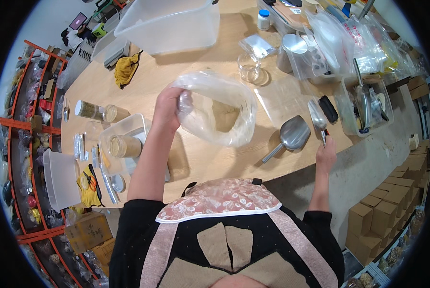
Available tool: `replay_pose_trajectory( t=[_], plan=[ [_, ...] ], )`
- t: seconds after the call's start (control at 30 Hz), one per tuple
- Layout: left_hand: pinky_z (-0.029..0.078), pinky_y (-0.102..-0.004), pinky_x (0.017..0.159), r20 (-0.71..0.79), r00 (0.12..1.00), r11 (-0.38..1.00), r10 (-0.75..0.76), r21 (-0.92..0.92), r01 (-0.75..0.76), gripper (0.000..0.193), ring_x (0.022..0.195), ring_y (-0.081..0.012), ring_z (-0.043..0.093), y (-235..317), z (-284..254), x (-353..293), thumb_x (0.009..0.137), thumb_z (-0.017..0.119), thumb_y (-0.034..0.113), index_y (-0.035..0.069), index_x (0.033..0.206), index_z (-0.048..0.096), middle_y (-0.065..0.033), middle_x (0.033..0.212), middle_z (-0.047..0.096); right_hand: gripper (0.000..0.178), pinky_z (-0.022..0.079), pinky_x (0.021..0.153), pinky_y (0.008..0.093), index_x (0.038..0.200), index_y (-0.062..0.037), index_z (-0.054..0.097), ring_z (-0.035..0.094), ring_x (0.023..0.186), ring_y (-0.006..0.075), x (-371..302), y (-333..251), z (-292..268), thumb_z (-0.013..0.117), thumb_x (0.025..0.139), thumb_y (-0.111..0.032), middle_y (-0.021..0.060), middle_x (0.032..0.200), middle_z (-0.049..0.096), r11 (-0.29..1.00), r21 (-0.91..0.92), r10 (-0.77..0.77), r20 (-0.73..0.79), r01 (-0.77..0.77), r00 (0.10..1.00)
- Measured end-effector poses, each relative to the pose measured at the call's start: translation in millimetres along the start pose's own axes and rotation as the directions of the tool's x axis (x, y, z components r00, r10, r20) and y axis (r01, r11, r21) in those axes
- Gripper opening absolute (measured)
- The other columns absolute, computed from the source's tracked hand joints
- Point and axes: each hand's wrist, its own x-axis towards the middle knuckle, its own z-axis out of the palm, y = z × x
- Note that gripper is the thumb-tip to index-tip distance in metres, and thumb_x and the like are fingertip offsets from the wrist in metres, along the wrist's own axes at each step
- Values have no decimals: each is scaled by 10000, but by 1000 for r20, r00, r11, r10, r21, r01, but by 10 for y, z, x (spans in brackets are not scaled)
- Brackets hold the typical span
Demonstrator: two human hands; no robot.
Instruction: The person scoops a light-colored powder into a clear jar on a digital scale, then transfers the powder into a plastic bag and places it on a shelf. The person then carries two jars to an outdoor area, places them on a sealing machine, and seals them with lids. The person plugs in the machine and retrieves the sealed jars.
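My left hand [167, 110] is closed on the rim of a clear plastic bag [195, 126] that stands wide open above the middle of the table. Beige powder [223, 116] shows inside the bag. On the right, my right hand [326, 154] is closed round the handle end of a small metal scoop [316, 113], whose bowl points away from me by the tabletop. Between the bag and that hand lies a larger metal scoop [295, 133] with its handle toward me. A black oblong object [328, 109] lies just right of the small scoop.
Left of the bag, a clear tub [107, 165] holds a jar of beige powder [124, 146]. A large translucent bin [169, 29] stands at the back. A glass jar [249, 66] and flat plastic bag [282, 102] lie beyond. At right, a tool-filled container [345, 113] sits near the table edge.
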Motion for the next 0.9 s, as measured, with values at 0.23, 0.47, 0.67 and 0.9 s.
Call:
replay_pose_trajectory(
  t=[0.23, 0.47, 0.67, 0.9],
  plan=[
    [488, -290, 562, -307, 950, 998, -55, -4, 56, 218, 678, -118, 554, -821, -632, -170, 862, 496, 94, 78, 1075, 539, -1, 777, 558, 298, 460, 768, 433, 1090, -67, 501, 544, 907, 357, 102, 281, 581, 526, 795, -35, 146, 975, 522, 994, -54, -88, 50, 91, 995],
    [466, -275, 691, -127, 979, 822, 162, 566, -63, 374, 827, -148, 572, -1099, -1099, -138, 765, 523, 21, 44, 1138, 534, -52, 944, 598, 487, 409, 897, 432, 1148, -30, 498, 504, 1024, 358, 158, -12, 214, 604, 672, -21, 171, 1088, 509, 996, -74, -42, 13, 43, 999],
    [447, -281, 770, 56, 994, 902, -95, 427, 62, 364, 916, -172, 565, -783, -969, -183, 769, 576, 184, 54, 1109, 556, -56, 1015, 603, 221, 496, 701, 281, 1017, 21, 602, 611, 777, 168, 258, -1852, 287, 550, 873, -139, 90, 924, 626, 235, 832, -166, 543, -502, 823],
    [481, -281, 668, -8, 965, 939, -262, 228, 257, 338, 670, -124, 578, -551, -656, -188, 842, 604, 382, 70, 971, 623, -15, 787, 623, 253, 458, 560, 256, 943, -27, 566, 553, 640, 124, 504, -2915, 363, 496, 923, -270, 45, 818, 584, -355, 408, -343, 780, -841, 524]
  ],
)
